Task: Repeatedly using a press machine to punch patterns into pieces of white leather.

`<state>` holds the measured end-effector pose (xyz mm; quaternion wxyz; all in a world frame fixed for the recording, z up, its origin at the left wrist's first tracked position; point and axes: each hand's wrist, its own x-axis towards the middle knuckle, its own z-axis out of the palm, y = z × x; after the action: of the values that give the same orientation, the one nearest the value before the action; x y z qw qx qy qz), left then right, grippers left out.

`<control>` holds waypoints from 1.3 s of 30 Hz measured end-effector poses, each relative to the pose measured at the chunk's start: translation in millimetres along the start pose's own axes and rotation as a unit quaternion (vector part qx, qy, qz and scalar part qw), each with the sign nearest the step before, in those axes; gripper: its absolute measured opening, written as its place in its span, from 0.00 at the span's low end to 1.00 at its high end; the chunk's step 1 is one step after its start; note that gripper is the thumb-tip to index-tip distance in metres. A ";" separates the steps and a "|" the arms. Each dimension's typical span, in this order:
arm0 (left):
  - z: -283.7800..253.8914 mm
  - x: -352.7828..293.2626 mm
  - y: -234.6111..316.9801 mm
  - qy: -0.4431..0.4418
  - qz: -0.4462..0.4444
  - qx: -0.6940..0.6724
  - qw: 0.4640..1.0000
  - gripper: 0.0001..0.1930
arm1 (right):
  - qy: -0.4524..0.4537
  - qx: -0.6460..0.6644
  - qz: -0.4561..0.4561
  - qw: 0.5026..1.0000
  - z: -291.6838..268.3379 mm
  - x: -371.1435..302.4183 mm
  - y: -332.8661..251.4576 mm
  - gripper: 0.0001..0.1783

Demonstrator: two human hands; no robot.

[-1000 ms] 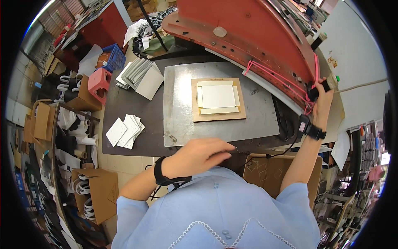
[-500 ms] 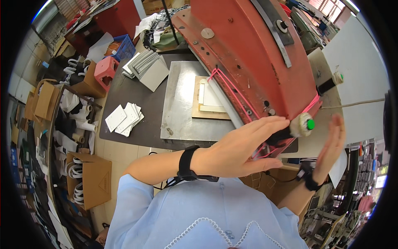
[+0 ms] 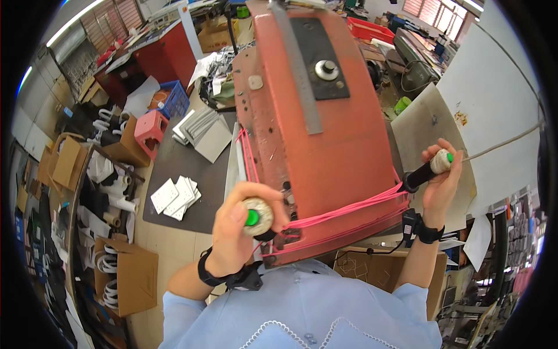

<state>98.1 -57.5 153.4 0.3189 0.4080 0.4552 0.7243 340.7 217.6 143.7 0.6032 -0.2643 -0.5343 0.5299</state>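
Observation:
A large red machine arm [image 3: 337, 168], like a swing-arm press head, lies in front of me. My left hand [image 3: 232, 230] is closed around its near left handle [image 3: 263, 216], a pale wrapped grip with a green button on the end. On the right side, my right hand [image 3: 440, 189] has its fingers curled round a matching handle [image 3: 418, 176], black along its shaft, pale at the tip, also with a green button. Pink cord [image 3: 349, 208] is wound around the front of the arm between both handles. The arm hides most of the metal plate beneath it.
White hole-punched pieces [image 3: 164, 196] and a stack of grey sheets [image 3: 212, 136] lie on the dark table [image 3: 200, 174] at left. Beyond are a pink stool [image 3: 152, 129] and a blue crate [image 3: 172, 100]. An open carton [image 3: 136, 273] stands on the floor.
The red arm has swung left, covering the metal plate and the wooden-backed frame on it. My left hand has moved left with its handle; my right hand, open before, now grips the other handle.

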 end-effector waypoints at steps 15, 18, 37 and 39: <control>-42.9 -16.2 -26.9 0.041 0.012 -0.009 0.999 0.21 | -0.026 0.041 -0.012 0.999 10.3 -23.0 21.8 0.17; -41.3 -16.9 -25.9 0.044 0.017 -0.002 0.999 0.23 | -0.031 0.037 -0.024 0.999 10.8 -20.8 24.2 0.18; 37.7 28.0 -36.2 -0.287 0.101 0.135 0.943 0.47 | 0.149 -0.245 -0.153 0.946 -26.1 32.0 -3.7 0.26; 40.4 30.1 -43.0 -0.300 0.108 0.183 0.930 0.41 | 0.065 -0.218 -0.119 0.967 -25.4 7.9 -15.0 0.26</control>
<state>123.7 0.1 133.1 0.2805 0.7043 0.4159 0.5023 368.5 226.7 152.5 0.6233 -0.3576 -0.6240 0.3070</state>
